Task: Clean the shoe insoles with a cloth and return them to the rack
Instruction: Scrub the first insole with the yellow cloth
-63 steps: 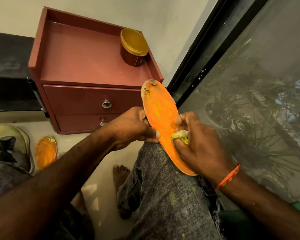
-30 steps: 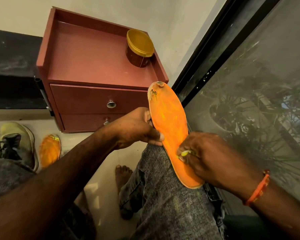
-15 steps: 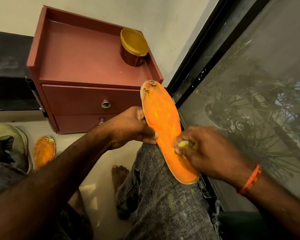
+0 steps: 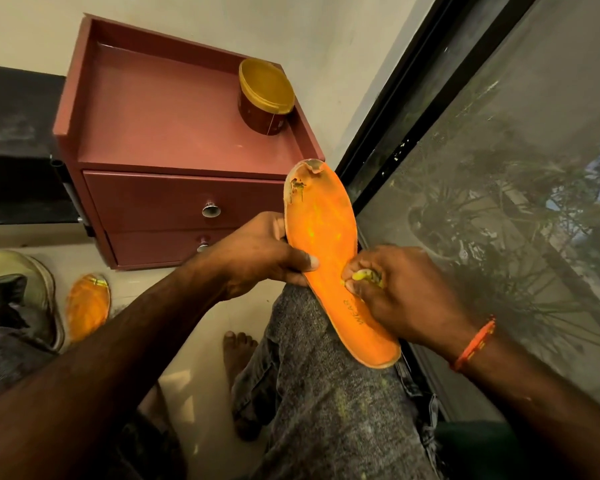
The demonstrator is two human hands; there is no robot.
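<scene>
An orange insole (image 4: 326,237) with a torn toe end rests on my right knee, toe pointing away from me. My left hand (image 4: 257,258) grips its left edge at the middle, thumb on the top face. My right hand (image 4: 399,292) pinches a small yellow cloth (image 4: 362,275) and presses it against the insole's right side, just above the printed lettering. Most of the cloth is hidden in my fingers. A second orange insole (image 4: 87,306) lies on the floor at the left.
A dark red two-drawer cabinet (image 4: 174,202) stands against the wall ahead, with a gold-lidded jar (image 4: 265,95) on top. A grey-green shoe (image 4: 18,296) lies on the floor at far left. A black-framed window (image 4: 499,168) fills the right side. My bare foot (image 4: 238,355) rests on the floor.
My right hand with the cloth has moved back up the insole from its heel half toward the middle. My left hand keeps the same grip.
</scene>
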